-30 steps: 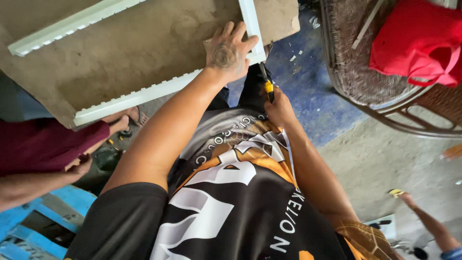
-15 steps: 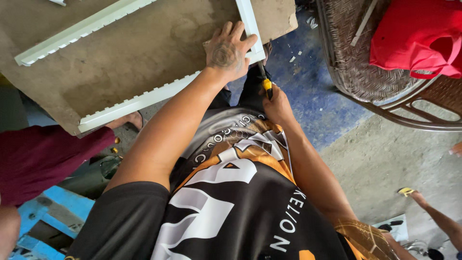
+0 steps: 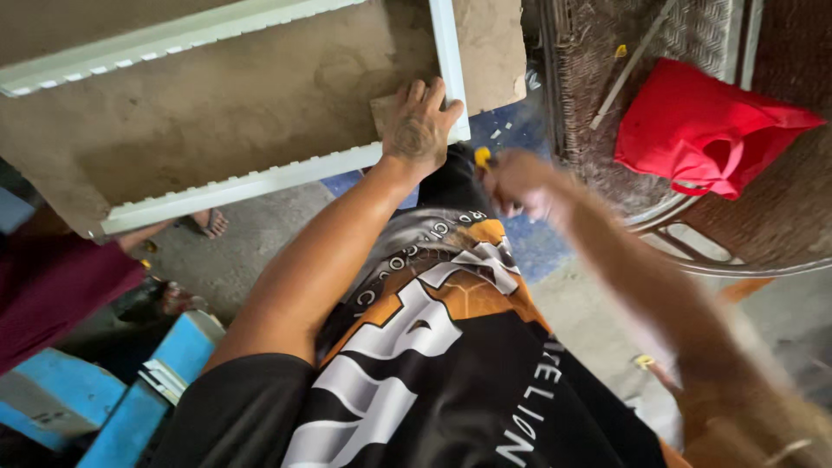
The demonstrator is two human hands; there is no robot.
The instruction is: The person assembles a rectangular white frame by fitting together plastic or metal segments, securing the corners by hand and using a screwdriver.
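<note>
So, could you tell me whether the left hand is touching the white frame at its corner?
Touching. The head view shows the left hand pressed flat on the brown board, its fingers lying across the white frame at the corner, with no gap visible.

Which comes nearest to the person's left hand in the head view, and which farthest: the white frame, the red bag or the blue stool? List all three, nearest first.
1. White frame: the left hand rests right on its corner, at the top of the view.
2. Red bag: off to the right, lying on the woven chair.
3. Blue stool: lower left, down by the floor.
</note>
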